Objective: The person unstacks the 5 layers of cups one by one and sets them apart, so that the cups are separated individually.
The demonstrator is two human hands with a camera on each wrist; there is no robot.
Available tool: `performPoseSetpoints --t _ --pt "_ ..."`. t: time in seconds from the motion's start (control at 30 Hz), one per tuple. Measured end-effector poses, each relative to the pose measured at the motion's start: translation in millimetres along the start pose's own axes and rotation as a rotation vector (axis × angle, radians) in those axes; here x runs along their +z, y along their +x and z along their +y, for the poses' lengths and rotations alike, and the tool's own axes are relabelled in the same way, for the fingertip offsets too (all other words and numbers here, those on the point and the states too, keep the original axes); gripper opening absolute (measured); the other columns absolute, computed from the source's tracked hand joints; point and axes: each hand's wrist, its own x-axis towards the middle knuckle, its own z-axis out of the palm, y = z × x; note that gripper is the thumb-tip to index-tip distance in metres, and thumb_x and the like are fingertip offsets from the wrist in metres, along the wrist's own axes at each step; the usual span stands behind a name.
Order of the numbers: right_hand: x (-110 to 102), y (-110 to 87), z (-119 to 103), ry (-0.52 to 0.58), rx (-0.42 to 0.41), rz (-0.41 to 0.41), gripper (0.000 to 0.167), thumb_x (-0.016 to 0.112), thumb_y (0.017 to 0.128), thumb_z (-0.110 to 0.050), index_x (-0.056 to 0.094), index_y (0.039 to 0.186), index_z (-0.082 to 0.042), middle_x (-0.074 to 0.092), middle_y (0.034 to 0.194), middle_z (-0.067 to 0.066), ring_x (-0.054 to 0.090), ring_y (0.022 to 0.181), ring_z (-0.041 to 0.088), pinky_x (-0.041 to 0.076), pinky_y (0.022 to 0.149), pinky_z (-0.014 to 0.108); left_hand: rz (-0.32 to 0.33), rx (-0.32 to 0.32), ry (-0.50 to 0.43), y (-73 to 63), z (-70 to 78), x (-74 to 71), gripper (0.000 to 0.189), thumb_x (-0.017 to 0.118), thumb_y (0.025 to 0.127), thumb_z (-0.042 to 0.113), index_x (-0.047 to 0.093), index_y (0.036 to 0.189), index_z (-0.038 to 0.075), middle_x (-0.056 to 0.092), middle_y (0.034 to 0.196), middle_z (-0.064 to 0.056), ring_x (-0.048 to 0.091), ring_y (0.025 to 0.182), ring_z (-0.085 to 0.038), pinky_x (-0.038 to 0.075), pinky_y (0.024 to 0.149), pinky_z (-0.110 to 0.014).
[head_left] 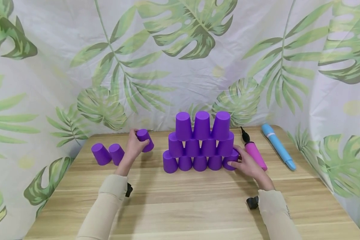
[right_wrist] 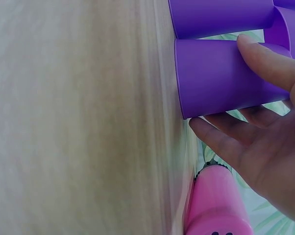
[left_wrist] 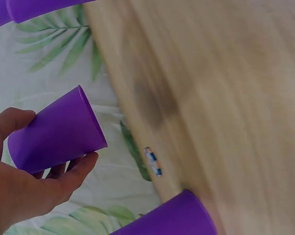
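My left hand (head_left: 133,146) grips an upside-down purple cup (head_left: 147,141), thumb on one side and fingers on the other. In the left wrist view this held cup (left_wrist: 59,129) hangs clear of the tabletop. To the right, upturned purple cups form a three-row stack (head_left: 200,147), narrower toward the top, where three cups stand. My right hand (head_left: 248,163) holds the bottom row's rightmost cup (right_wrist: 221,76), its thumb on the near side and fingers round the outer side. Two more upturned cups, one at the far left (head_left: 101,154) and its neighbour (head_left: 116,154), stand beside my left hand.
Right of the stack lies a pink pump (head_left: 256,155) with a black nozzle, close to my right hand. Beyond it lies a light-blue tube (head_left: 278,146) with a white band. A leaf-patterned cloth (head_left: 192,80) hangs behind the wooden table (head_left: 186,206).
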Motion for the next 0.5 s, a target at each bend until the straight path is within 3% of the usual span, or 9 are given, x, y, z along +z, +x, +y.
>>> performPoseSetpoints --t 0.5 --pt "0.6 -2.0 -2.9 -0.022 0.019 0.010 0.067 0.069 0.088 -0.005 0.033 0.145 0.000 0.053 0.128 0.028 0.055 0.114 0.044 0.050 0.092 0.052 -0.015 -0.069 0.103 -8.0 -37.7 3.9 0.062 0.065 0.080 0.000 0.029 0.129 -0.012 0.038 0.125 -0.034 0.041 0.120 -0.047 0.037 0.103 -0.055"
